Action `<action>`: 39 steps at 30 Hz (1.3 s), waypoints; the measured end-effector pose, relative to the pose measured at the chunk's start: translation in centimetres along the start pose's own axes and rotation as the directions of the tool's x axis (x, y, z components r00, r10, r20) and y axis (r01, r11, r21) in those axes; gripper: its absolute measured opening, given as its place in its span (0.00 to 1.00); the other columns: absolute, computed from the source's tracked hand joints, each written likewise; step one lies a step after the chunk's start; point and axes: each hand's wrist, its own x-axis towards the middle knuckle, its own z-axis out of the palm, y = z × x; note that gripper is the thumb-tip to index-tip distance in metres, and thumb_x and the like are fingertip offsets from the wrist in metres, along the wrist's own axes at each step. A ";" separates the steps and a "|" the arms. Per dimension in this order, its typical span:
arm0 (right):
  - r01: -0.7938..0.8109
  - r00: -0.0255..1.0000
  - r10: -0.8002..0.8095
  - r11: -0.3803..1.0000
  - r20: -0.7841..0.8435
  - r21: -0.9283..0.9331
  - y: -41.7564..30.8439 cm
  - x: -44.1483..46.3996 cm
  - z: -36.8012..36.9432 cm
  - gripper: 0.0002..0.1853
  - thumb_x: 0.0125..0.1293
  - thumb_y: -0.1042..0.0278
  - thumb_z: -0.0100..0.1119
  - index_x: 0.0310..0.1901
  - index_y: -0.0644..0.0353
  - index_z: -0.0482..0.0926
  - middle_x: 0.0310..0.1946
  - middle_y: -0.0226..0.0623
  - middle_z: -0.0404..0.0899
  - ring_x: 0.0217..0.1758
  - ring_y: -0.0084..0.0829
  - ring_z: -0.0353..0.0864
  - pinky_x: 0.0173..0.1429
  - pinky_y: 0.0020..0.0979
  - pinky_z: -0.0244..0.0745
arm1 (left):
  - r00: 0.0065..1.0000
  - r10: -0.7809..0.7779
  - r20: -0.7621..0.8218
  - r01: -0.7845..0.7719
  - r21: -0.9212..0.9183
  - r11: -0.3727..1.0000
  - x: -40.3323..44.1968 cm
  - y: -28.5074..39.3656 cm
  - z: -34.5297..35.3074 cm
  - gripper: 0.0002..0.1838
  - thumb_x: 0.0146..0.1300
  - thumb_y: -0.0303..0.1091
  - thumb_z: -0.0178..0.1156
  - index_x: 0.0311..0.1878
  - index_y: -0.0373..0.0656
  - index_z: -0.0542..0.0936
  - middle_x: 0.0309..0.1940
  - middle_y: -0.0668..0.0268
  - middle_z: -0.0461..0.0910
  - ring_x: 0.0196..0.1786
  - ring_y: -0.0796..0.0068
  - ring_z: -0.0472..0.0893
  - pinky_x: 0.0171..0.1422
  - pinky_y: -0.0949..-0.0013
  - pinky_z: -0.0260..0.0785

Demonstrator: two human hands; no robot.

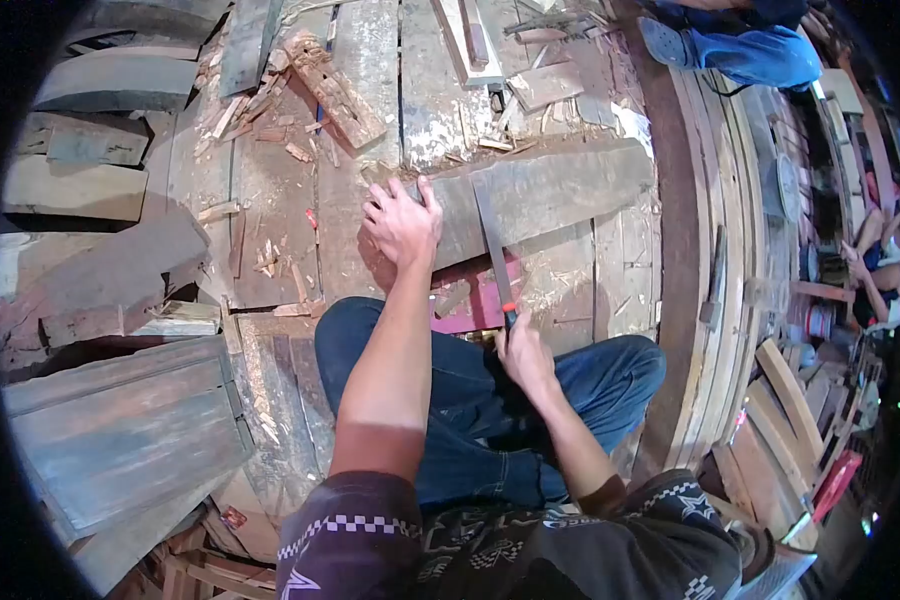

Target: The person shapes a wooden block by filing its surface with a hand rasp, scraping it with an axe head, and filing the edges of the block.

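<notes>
My left hand lies on the left end of a long, weathered wooden board, fingers spread over its edge. The fingers of my right hand are wrapped round the dark handle of a file with an orange collar. Its long, narrow grey blade points away from me and lies across the board. Beneath the board, between my knees, a reddish-pink panel shows in part, with a small wood piece on it.
A chipped wood block lies among splinters beyond my left hand. Stacked planks stand on the left, with a wide panel nearer me. Long beams run along the right, a chisel-like tool on them. Other people sit at upper right and far right.
</notes>
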 end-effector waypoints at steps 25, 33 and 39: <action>-0.039 0.992 0.029 0.996 -0.127 -0.076 -2.1 0.6 1.8 0.22 0.67 0.60 0.53 0.48 0.72 0.62 0.27 0.64 0.80 0.33 0.64 0.81 0.40 0.59 0.76 | 0.996 0.038 -0.077 -0.039 -0.011 0.999 0.7 -0.5 0.2 0.30 0.69 0.58 0.45 0.52 0.38 0.77 0.54 0.49 0.73 0.53 0.48 0.73 0.59 0.48 0.64; 0.003 0.985 -0.004 1.000 -0.170 -0.007 -3.2 4.7 -0.3 0.20 0.68 0.61 0.52 0.47 0.73 0.62 0.28 0.67 0.79 0.34 0.67 0.80 0.39 0.61 0.75 | 1.000 0.015 -0.006 -0.015 -0.005 1.000 0.4 -0.2 -0.4 0.32 0.70 0.59 0.44 0.56 0.37 0.76 0.62 0.45 0.70 0.60 0.43 0.71 0.65 0.45 0.61; -0.060 0.997 0.060 0.998 -0.054 -0.010 -1.2 0.2 0.3 0.19 0.67 0.62 0.52 0.45 0.73 0.62 0.25 0.66 0.79 0.33 0.66 0.80 0.38 0.60 0.75 | 0.999 0.017 -0.048 -0.018 -0.021 1.000 0.5 -0.4 0.3 0.31 0.70 0.59 0.45 0.56 0.37 0.76 0.59 0.45 0.70 0.58 0.44 0.72 0.63 0.45 0.62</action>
